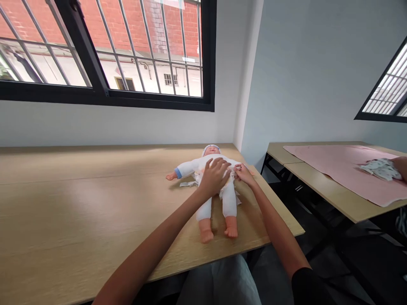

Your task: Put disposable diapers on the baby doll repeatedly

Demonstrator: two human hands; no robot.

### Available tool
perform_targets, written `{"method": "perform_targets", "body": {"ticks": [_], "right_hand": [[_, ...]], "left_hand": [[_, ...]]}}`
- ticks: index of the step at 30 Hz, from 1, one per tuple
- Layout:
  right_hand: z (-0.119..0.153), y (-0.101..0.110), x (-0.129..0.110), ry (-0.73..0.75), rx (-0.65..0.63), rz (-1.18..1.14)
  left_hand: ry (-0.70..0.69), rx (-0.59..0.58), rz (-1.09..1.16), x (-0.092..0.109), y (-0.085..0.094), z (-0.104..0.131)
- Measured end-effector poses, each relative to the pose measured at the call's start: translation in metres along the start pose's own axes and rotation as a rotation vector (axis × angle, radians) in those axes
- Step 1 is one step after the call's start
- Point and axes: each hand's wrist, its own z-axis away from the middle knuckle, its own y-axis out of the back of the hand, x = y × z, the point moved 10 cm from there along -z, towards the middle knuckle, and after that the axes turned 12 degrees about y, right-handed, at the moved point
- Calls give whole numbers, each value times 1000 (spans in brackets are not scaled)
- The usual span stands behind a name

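Observation:
A baby doll (pixel 204 209) in a white outfit and cap lies on its back on the wooden table, head toward the wall and bare feet toward me. White, ragged-edged material (pixel 188 184) shows around its waist. My left hand (pixel 215 174) rests over the doll's belly, palm down, fingers spread. At the doll's waist on the right side is my right hand (pixel 243 173), its fingers pinched together at the edge of the white material; what they hold is too small to make out.
The wooden table (pixel 95 212) stands against the wall beneath a barred window. To the right, across a gap, another table (pixel 337 199) carries a pink cloth (pixel 343 169), a crumpled white patterned cloth (pixel 381 168) and part of a person's arm (pixel 401 166).

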Motion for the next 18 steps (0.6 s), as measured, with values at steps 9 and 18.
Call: {"method": "perform_targets", "body": {"ticks": [9, 18], "right_hand": [[46, -20, 3, -189, -611, 120], [48, -36, -11, -78, -651, -81]], "left_hand": [[-14, -203, -257, -9, -76, -4], [-33, -191, -309, -13, -76, 6]]}}
